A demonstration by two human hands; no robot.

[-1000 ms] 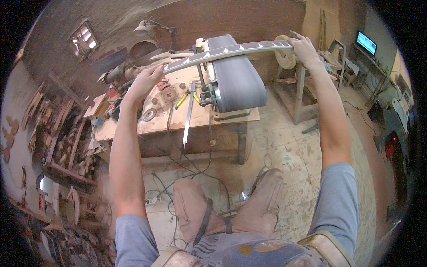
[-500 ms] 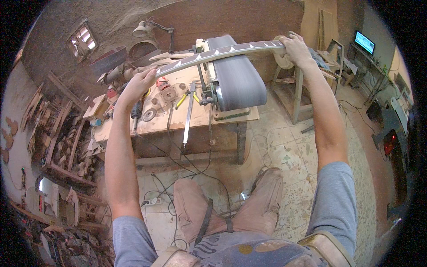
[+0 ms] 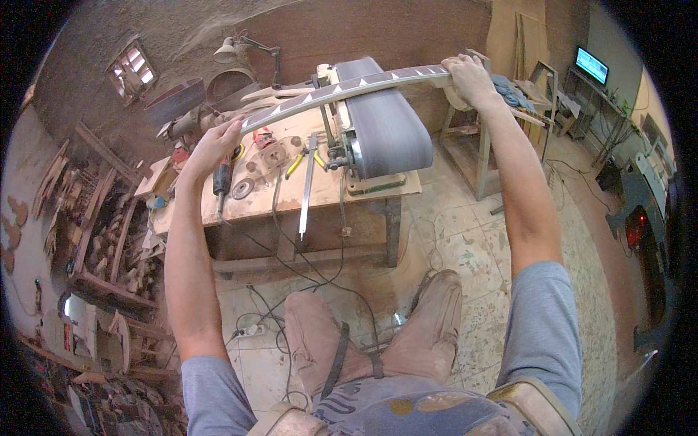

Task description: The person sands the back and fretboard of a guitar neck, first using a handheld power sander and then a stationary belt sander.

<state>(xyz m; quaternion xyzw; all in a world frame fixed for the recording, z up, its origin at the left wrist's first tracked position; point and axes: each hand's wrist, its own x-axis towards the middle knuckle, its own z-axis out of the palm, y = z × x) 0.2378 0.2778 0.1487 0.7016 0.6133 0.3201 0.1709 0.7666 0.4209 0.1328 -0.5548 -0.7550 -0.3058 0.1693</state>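
Observation:
A guitar neck (image 3: 298,106) with a dark fretboard and pale triangular inlays stretches across in front of me, fretboard side showing. My left hand (image 3: 213,150) is closed around its left end. At the other end, beside the headstock, my right hand (image 3: 471,81) grips it from above. The neck's middle crosses the wide grey belt of a belt sander (image 3: 389,138); the belt looks smeared, as if running. The underside of the neck is hidden, so whether it touches the belt I cannot tell.
On the wooden workbench (image 3: 251,211) lie a caliper (image 3: 308,192), yellow-handled pliers (image 3: 294,166), a corded power tool (image 3: 221,180) and a round disc (image 3: 243,189). Cables (image 3: 320,282) trail over the tiled floor. A wooden stand (image 3: 476,156) stands to the right, with a lit monitor (image 3: 592,66) beyond.
Both hands have shifted left with the guitar neck, which slid leftward across the sander. My left hand also sits slightly lower. Both hands keep their grip.

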